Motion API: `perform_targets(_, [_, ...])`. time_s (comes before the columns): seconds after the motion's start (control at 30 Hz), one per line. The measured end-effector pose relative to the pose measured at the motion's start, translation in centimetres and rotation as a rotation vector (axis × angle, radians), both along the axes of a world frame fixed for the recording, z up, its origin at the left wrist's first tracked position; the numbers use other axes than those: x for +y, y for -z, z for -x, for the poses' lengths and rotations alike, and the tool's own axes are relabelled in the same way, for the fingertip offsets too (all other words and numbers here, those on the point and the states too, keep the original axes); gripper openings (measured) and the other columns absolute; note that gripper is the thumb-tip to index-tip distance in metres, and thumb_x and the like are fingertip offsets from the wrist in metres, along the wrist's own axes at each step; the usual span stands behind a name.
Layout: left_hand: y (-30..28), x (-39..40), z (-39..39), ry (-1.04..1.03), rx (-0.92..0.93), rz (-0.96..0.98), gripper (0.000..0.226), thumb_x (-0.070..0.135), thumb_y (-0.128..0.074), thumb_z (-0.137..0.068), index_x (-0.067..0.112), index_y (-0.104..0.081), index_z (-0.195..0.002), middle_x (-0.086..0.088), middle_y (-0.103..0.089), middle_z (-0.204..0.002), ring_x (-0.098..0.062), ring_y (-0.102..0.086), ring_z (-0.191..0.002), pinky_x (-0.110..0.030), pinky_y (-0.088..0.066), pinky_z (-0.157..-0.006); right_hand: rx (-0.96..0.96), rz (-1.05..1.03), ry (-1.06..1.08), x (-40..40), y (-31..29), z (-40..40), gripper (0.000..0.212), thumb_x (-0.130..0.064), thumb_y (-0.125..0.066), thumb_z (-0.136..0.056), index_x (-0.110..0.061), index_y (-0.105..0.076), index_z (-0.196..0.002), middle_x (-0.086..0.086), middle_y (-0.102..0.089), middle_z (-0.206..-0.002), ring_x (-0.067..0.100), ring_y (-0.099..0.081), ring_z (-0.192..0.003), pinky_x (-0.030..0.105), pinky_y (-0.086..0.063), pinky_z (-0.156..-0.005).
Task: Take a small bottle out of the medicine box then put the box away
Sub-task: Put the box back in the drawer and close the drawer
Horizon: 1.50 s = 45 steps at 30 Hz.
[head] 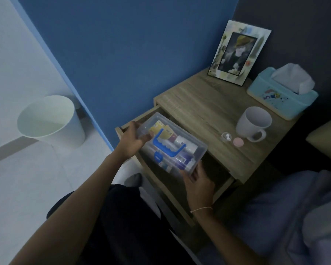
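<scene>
A clear plastic medicine box (197, 148) with a blue handle (167, 144) and blue latch hangs over the open top drawer (223, 188) of a wooden nightstand. Its lid is closed, and packets and bottles show through it. My left hand (131, 142) grips the box's far left end. My right hand (198, 185) holds its near right corner from below. On the nightstand top sit a small clear bottle (226, 137) with white pills inside and a pink cap (238, 142) beside it.
On the nightstand top (204, 106) stand a white mug (254, 123), a light-blue tissue box (281, 94) and a framed picture (237, 52). A white waste bin (50, 119) stands on the floor at left by the blue wall. Bedding lies at lower right.
</scene>
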<state>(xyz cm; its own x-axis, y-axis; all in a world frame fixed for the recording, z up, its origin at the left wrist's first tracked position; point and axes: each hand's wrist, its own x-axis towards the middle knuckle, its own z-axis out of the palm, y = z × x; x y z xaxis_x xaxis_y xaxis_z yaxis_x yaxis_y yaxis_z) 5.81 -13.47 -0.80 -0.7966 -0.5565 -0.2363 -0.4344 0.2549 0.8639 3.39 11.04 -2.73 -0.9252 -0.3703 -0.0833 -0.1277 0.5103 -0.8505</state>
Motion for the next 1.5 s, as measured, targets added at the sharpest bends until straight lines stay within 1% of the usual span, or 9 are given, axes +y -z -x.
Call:
perform_targets(0.17, [2.2, -1.2, 0.9, 0.169, -0.143, 0.055, 0.057, 0.048, -0.059, -0.087, 0.020, -0.045, -0.134, -0.005, -0.052, -0.135, -0.022, -0.050, -0.123, -0.041, -0.043, -0.100, -0.048, -0.074, 0.001, -0.3, 1.8, 0.5, 0.045, -0.031, -0.062, -0.088, -0.020, -0.052, -0.130, -0.004, -0.064, -0.122, 0.004, -0.060, -0.112, 0.035, -0.054, -0.093])
perform_targets(0.33, [3.7, -2.3, 3.1, 0.310, -0.246, 0.123, 0.035, 0.045, -0.060, -0.088, 0.021, -0.056, -0.113, 0.002, -0.062, -0.107, -0.015, -0.059, -0.100, -0.019, -0.040, -0.070, -0.056, -0.150, 0.058, -0.9, 3.6, 1.2, 0.046, -0.025, -0.066, -0.086, -0.020, -0.053, -0.129, -0.003, -0.061, -0.128, 0.008, -0.057, -0.118, 0.036, -0.052, -0.096])
perform_targets(0.47, [5.1, -2.6, 4.5, 0.409, -0.333, 0.147, 0.045, 0.042, -0.060, -0.088, 0.018, -0.051, -0.126, -0.002, -0.059, -0.119, -0.019, -0.057, -0.111, -0.031, -0.045, -0.087, -0.087, -0.186, 0.058, -1.0, 4.7, 2.3, 0.043, -0.020, -0.066, -0.086, -0.019, -0.054, -0.127, -0.001, -0.061, -0.127, 0.010, -0.058, -0.118, 0.036, -0.053, -0.095])
perform_targets(0.8, [7.2, -1.8, 5.9, 0.412, -0.418, 0.221, 0.052, 0.032, -0.057, -0.091, 0.009, -0.042, -0.134, -0.013, -0.056, -0.126, -0.023, -0.055, -0.108, -0.032, -0.041, -0.083, -0.052, -0.318, -0.031, -0.5, 7.2, 3.0, 0.035, -0.025, -0.061, -0.089, -0.017, -0.055, -0.122, 0.000, -0.064, -0.118, 0.011, -0.062, -0.111, 0.031, -0.054, -0.092])
perform_targets(0.9, [7.2, -1.5, 5.7, 0.429, -0.440, 0.260, 0.065, 0.034, -0.053, -0.093, 0.007, -0.026, -0.145, -0.018, -0.044, -0.143, -0.029, -0.049, -0.123, -0.038, -0.042, -0.099, -0.043, -0.405, -0.115, -0.2, 7.4, 3.1, 0.052, -0.037, -0.057, -0.089, -0.018, -0.042, -0.135, 0.002, -0.061, -0.126, 0.011, -0.060, -0.114, 0.029, -0.053, -0.092])
perform_targets(0.97, [7.3, -1.1, 5.2, 0.469, -0.445, 0.428, 0.076, 0.037, -0.048, -0.095, 0.010, -0.005, -0.152, -0.016, -0.013, -0.159, -0.032, -0.023, -0.144, -0.040, -0.023, -0.114, 0.019, -0.456, -0.160, -0.1, 7.4, 3.3, 0.076, -0.044, -0.056, -0.088, -0.019, -0.019, -0.149, 0.007, -0.042, -0.148, 0.015, -0.049, -0.129, 0.033, -0.049, -0.100])
perform_targets(1.07, [7.8, -0.1, 4.3, 0.499, -0.378, 0.663, 0.076, 0.045, -0.036, -0.097, 0.013, 0.008, -0.151, -0.011, 0.011, -0.160, -0.028, 0.007, -0.148, -0.037, 0.000, -0.115, 0.249, -0.585, -0.271, -0.3, 7.5, 4.0, 0.088, -0.049, -0.050, -0.089, -0.019, 0.005, -0.150, 0.012, -0.009, -0.161, 0.025, -0.022, -0.146, 0.041, -0.033, -0.113])
perform_targets(1.2, [8.6, 0.9, 3.7, 0.567, -0.410, 0.697, 0.081, 0.056, -0.031, -0.094, 0.014, 0.008, -0.151, -0.010, 0.012, -0.160, -0.026, 0.013, -0.147, -0.035, 0.005, -0.111, 0.314, -0.717, -0.404, -1.1, 8.0, 4.8, 0.082, -0.050, -0.039, -0.094, -0.012, 0.006, -0.151, 0.013, 0.004, -0.161, 0.025, 0.003, -0.148, 0.043, -0.012, -0.119])
perform_targets(1.5, [8.1, 0.6, 3.5, 0.650, -0.461, 0.748, 0.077, 0.047, -0.033, -0.097, 0.013, 0.011, -0.150, -0.010, 0.014, -0.160, -0.023, 0.014, -0.147, -0.036, 0.004, -0.117, 0.281, -0.771, -0.444, -1.6, 7.5, 3.6, 0.072, -0.044, -0.030, -0.098, -0.006, 0.000, -0.152, 0.016, 0.002, -0.162, 0.027, 0.004, -0.149, 0.037, 0.002, -0.114])
